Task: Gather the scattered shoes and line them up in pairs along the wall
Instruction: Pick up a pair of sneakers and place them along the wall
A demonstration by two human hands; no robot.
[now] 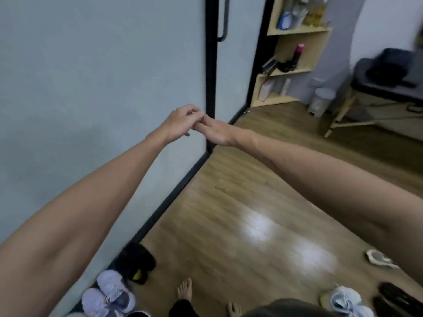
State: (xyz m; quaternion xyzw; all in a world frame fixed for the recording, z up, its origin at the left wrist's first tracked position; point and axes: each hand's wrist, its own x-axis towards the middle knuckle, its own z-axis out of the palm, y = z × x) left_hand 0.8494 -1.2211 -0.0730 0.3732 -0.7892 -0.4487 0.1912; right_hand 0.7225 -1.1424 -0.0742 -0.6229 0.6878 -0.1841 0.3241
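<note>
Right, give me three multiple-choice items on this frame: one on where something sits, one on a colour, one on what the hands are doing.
1. Where is the lilac pair of sneakers?
A. on the shelf
B. on the floor against the wall
C. in the left hand

2. What colour is the shoe pair next along the wall?
A. black
B. red
C. white

3. What are the left hand and right hand doing?
A. each gripping a shoe
B. meeting in the air, holding no shoe
C. resting flat on the floor

Key: 1 B, they lie beside the dark skirting; 2 A, dark uppers with a small yellow spot; 3 B, the fingers touch before the wall, well above the floor.
</note>
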